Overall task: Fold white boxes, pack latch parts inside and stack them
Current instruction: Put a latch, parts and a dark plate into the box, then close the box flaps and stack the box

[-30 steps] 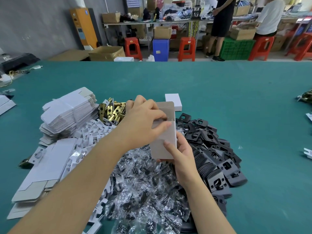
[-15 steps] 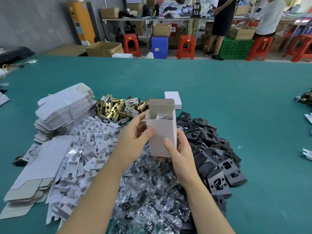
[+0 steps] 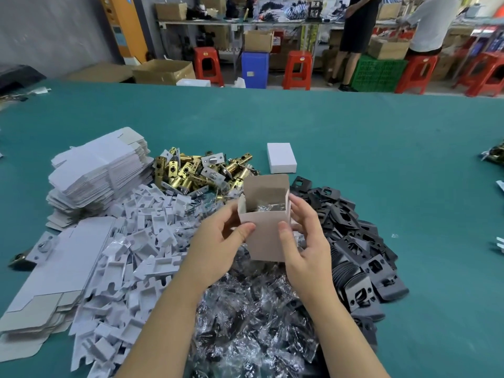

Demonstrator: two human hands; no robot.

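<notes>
White cardboard box [image 3: 266, 233], frame centre, is staying upright because my left hand [image 3: 218, 246] and right hand [image 3: 305, 241] are pinching its sides, top flap open so the bagged part [image 3: 270, 207] is showing.

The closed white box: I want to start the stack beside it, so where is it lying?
In the head view the closed white box lies flat on the green table, right of the brass latch pile and beyond the black plates.
</notes>
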